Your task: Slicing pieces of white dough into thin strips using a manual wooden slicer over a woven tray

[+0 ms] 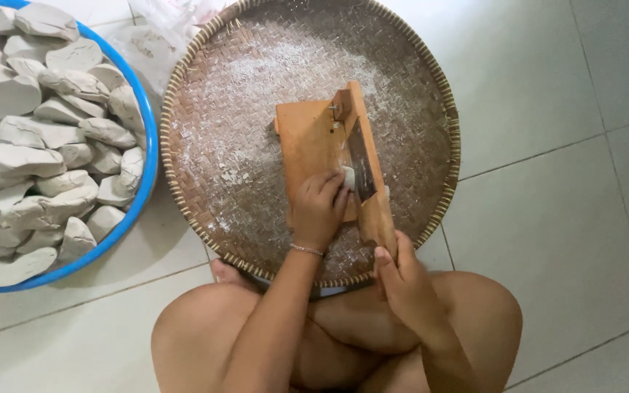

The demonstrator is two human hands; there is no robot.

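Bare knees frame the scene as a person sits cross-legged on the tiled floor (562, 218). Nearest, the right hand (402, 280) clamps the near end of a wooden slicer (329, 156), steadying it. Just beyond, the left hand (319, 207) presses a small white lump (349, 177) against the board beside the blade — fingertips look best kept high and clear of the edge, strokes even. Slicer and shavings rest in a round woven tray (220, 109) dusted with powder. Farther left, a blue basin (148, 145) holds heaped pale chunks (38, 131).
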